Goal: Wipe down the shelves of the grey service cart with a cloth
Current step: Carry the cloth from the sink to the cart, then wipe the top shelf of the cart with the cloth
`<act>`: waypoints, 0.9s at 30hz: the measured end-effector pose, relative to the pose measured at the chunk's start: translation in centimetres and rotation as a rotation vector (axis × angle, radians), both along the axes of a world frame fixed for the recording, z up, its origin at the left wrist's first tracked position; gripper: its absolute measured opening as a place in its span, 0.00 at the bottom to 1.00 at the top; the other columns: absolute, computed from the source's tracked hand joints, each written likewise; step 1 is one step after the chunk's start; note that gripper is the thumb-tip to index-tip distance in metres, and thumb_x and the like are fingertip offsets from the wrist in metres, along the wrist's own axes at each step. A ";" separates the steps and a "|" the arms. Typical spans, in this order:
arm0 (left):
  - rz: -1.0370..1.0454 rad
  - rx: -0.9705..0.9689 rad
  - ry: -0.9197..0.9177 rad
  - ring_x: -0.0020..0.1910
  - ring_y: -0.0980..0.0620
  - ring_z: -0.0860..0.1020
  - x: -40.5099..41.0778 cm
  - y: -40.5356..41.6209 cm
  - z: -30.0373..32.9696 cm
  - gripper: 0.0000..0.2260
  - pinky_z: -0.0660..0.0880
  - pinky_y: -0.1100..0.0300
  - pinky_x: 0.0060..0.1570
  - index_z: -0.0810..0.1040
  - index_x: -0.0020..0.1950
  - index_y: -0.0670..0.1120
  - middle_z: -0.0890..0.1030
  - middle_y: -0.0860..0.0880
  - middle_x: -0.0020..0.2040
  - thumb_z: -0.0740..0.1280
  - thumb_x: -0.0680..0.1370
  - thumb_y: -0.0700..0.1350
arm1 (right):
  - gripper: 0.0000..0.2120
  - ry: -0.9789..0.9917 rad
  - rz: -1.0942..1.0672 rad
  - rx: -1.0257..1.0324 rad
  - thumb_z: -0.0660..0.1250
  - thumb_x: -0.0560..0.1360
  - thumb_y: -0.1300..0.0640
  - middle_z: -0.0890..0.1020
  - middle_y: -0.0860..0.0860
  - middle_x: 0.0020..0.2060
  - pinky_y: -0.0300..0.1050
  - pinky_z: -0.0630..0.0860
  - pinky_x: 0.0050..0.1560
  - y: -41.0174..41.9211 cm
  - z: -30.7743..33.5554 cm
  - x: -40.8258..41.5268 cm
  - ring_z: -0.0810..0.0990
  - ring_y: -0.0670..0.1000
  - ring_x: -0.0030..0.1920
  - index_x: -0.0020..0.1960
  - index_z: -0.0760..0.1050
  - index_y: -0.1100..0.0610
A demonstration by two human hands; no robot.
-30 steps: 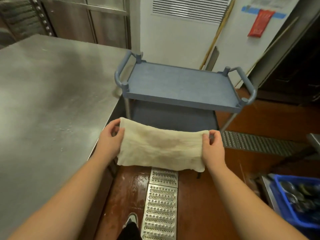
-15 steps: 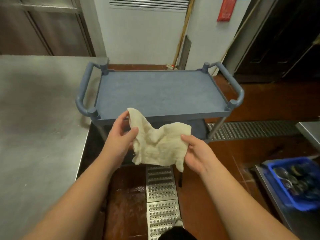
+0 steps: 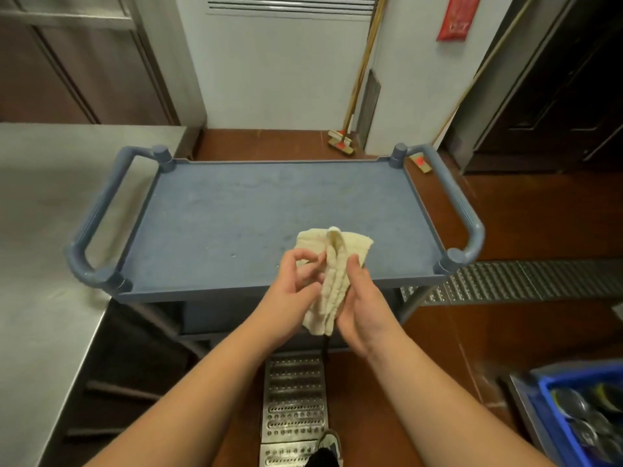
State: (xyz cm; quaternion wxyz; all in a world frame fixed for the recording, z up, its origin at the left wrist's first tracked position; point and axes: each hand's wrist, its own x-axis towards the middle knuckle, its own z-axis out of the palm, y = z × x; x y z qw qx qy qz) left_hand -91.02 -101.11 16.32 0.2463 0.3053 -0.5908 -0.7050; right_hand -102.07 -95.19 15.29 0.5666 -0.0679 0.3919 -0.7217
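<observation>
Both forearms are bare from the elbows down to each grip, the left hand [image 3: 296, 284] and right hand [image 3: 362, 305] wearing no gloves, rings or watch, while below them a dark trouser leg ends in a pale shoe [image 3: 328, 441] with darker trim.

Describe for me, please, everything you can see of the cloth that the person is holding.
The cloth is cream-coloured, with a soft ribbed or waffle-like texture, and looks faintly soiled. It is gathered lengthwise into a loose bunched bundle, held in front of the near edge of the grey cart's top shelf. The left hand pinches its left side, and the right hand grips its right side. Its upper end fans out above the fingers; its lower end hangs below the hands.
</observation>
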 end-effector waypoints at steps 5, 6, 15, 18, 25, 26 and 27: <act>-0.070 0.098 0.025 0.53 0.57 0.80 -3.4 -3.1 0.2 0.24 0.76 0.64 0.46 0.69 0.64 0.40 0.80 0.49 0.63 0.54 0.73 0.22 | 0.18 0.094 -0.044 0.035 0.63 0.80 0.66 0.83 0.60 0.58 0.57 0.82 0.51 -3.1 -1.7 -4.2 0.83 0.61 0.56 0.68 0.71 0.56; -0.053 0.106 0.015 0.53 0.55 0.81 -3.6 -4.0 0.1 0.23 0.77 0.62 0.47 0.70 0.63 0.40 0.81 0.48 0.62 0.55 0.73 0.23 | 0.18 0.126 -0.040 0.061 0.63 0.79 0.67 0.83 0.60 0.58 0.59 0.82 0.51 -3.8 -2.1 -4.9 0.84 0.61 0.55 0.67 0.71 0.55; 0.173 0.108 -0.198 0.40 0.47 0.81 -3.6 -16.1 -3.0 0.17 0.77 0.55 0.41 0.76 0.53 0.41 0.84 0.41 0.46 0.54 0.74 0.26 | 0.15 0.646 -0.166 0.360 0.61 0.79 0.67 0.83 0.52 0.54 0.43 0.81 0.53 -13.4 -4.8 -10.8 0.82 0.50 0.53 0.63 0.73 0.54; 0.188 0.114 -0.256 0.38 0.49 0.79 -3.7 -21.3 -4.0 0.17 0.75 0.55 0.41 0.75 0.54 0.41 0.82 0.43 0.44 0.53 0.74 0.27 | 0.13 0.759 -0.218 0.424 0.61 0.79 0.65 0.82 0.49 0.51 0.39 0.78 0.47 -16.5 -6.0 -12.4 0.81 0.49 0.51 0.60 0.73 0.53; 0.096 0.104 -0.360 0.40 0.50 0.79 -7.3 -30.0 -6.3 0.17 0.75 0.55 0.43 0.74 0.54 0.44 0.81 0.43 0.46 0.53 0.74 0.29 | 0.12 0.840 -0.380 0.513 0.60 0.80 0.63 0.81 0.46 0.51 0.41 0.76 0.49 -21.6 -8.2 -17.0 0.80 0.44 0.51 0.55 0.73 0.46; 0.084 0.107 -0.364 0.40 0.49 0.79 -8.2 -30.4 -6.4 0.17 0.75 0.54 0.43 0.74 0.55 0.43 0.81 0.43 0.46 0.53 0.74 0.28 | 0.13 0.855 -0.406 0.524 0.60 0.79 0.63 0.81 0.46 0.51 0.43 0.76 0.52 -21.9 -8.3 -18.0 0.80 0.45 0.52 0.56 0.73 0.46; 0.072 0.110 -0.369 0.40 0.49 0.79 -9.1 -30.9 -6.5 0.17 0.74 0.54 0.44 0.74 0.55 0.43 0.81 0.43 0.46 0.53 0.74 0.28 | 0.14 0.880 -0.419 0.539 0.60 0.79 0.63 0.81 0.46 0.52 0.44 0.76 0.53 -22.2 -8.4 -19.2 0.80 0.45 0.53 0.57 0.73 0.46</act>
